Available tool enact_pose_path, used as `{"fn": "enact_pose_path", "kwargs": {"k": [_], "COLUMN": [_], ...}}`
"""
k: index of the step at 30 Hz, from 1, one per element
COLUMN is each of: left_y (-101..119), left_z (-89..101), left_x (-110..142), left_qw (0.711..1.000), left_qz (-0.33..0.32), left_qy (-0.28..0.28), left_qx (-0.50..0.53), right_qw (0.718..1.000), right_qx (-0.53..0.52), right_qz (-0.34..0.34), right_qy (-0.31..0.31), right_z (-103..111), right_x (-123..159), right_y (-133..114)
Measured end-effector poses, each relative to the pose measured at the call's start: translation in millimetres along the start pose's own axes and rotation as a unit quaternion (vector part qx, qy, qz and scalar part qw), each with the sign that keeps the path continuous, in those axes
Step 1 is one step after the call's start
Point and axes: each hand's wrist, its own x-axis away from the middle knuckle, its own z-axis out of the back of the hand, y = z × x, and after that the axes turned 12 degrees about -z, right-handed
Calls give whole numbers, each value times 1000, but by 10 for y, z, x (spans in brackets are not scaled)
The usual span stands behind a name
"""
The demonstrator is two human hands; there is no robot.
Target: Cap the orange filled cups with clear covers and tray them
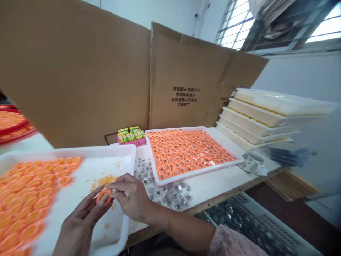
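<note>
My left hand (pixel 82 218) is closed on a small round orange plastic piece (pixel 102 196), gripped between thumb and fingers over the left tray. In a pinch right against that piece, the fingers of my right hand (pixel 134 199) hold something small and pale that I cannot make out. Beneath both hands, small yellow pieces (pixel 106 181) lie scattered on the floor of the white left tray (pixel 130 160). Many similar orange round pieces (pixel 34 195) cover that tray's left side.
A second white tray (pixel 157 179) holds rows of orange pieces with dark centres. Small clear pieces (pixel 170 195) litter the table beside it. Behind stand a pink basket (pixel 137 143) of yellow-green packets and a cardboard wall (pixel 106 71). Stacked trays (pixel 261 117) and a cup (pixel 253 161) are right.
</note>
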Motion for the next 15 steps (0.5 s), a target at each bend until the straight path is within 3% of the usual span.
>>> {"fn": "enact_pose_path", "kwargs": {"k": [3,5,11,15], "left_y": [41,69,96,78], "left_z": [-52,-83,-91,-73], "left_x": [53,60,70,84], "left_qw": [999,998,997,997], "left_qz": [-29,-42,-43,-48], "left_qy": [-8,-24,-40,-35], "left_qx": [16,33,40,45], "right_qw": [993,988,982,984], "right_qx": [46,71,105,106], "right_qz": [102,129,154,138], "right_qy": [-40,-46,8,36], "right_z": [51,44,-96,-165], "right_x": [85,93,77,95], "right_y": [-8,12,24,-2]}}
